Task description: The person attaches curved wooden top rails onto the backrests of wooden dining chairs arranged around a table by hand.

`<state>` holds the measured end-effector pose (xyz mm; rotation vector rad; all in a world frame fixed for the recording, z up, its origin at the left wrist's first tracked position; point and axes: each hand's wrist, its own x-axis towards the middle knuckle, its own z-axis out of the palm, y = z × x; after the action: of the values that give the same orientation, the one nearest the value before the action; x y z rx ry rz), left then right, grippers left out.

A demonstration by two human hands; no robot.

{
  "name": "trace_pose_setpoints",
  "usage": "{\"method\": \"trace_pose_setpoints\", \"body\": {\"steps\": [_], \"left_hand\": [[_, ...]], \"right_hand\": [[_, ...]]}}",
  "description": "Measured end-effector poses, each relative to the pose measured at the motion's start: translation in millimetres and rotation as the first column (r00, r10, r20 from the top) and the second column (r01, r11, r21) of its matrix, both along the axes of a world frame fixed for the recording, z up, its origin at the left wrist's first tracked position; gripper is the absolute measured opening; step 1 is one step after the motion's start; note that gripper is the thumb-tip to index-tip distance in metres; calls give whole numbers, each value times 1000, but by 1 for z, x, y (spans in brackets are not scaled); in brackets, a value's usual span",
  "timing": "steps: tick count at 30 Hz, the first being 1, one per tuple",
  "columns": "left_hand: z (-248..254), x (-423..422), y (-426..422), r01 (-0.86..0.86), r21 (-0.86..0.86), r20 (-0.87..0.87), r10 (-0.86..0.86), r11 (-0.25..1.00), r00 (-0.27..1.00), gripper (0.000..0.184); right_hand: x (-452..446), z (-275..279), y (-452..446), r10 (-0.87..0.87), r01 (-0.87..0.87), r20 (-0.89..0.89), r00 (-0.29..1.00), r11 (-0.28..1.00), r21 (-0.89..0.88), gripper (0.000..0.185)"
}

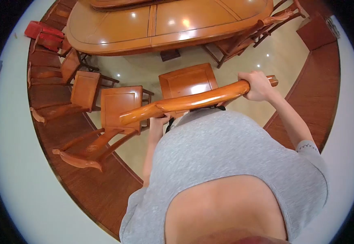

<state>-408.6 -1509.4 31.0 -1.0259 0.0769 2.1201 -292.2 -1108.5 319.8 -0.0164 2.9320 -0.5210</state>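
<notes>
A polished wooden chair (201, 97) stands right in front of my body, its curved top rail crossing the view and its square seat showing beyond. My right hand (258, 85) is wrapped round the rail near its right end. Below the rail's left part, my left hand (159, 120) has curled fingers at the chair back, partly hidden by the rail. Past the seat is a large oval wooden table (120, 30) with a raised round piece on top.
Several matching chairs line the left side, the nearest wooden chair (122, 105) close to my left arm. Another chair (242, 44) stands at the table's right. A red item (43, 34) lies over a far-left chair. Dark wood panelling (311, 89) runs along the walls.
</notes>
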Motion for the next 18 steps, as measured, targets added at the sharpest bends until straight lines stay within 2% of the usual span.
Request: {"method": "trace_pose_setpoints", "body": {"steps": [5,10,12,13,14,16,17,18], "left_hand": [[-27,-42,10,319,37,-253,-300,947,920,43],[-60,-77,13,604,55,-454,-519,795,724,42],[-70,-90,13,697,27,-541,-576,716,613,42],[-55,-99,18,721,296,-431,-586,627,687,45],[-43,-102,22,728,294,-437,-590,619,679,45],[-57,-119,25,741,453,-444,-595,496,670,43],[-67,-127,26,747,449,-451,-598,490,663,43],[-81,-134,27,769,333,-518,-576,546,633,42]], "right_hand": [[20,8,-20,-15,16,-49,999,999,32,19],[52,-2,-36,-48,52,-103,993,998,30,20],[59,-15,-40,-62,64,-147,987,998,10,21],[61,-18,-40,-81,84,-155,985,996,10,21],[64,-23,-41,-103,106,-165,981,994,9,22],[68,-33,-43,-128,130,-173,977,991,4,23],[67,-37,-43,-147,148,-175,973,989,-7,24],[63,-39,-43,-152,154,-181,972,988,-7,24]]}}
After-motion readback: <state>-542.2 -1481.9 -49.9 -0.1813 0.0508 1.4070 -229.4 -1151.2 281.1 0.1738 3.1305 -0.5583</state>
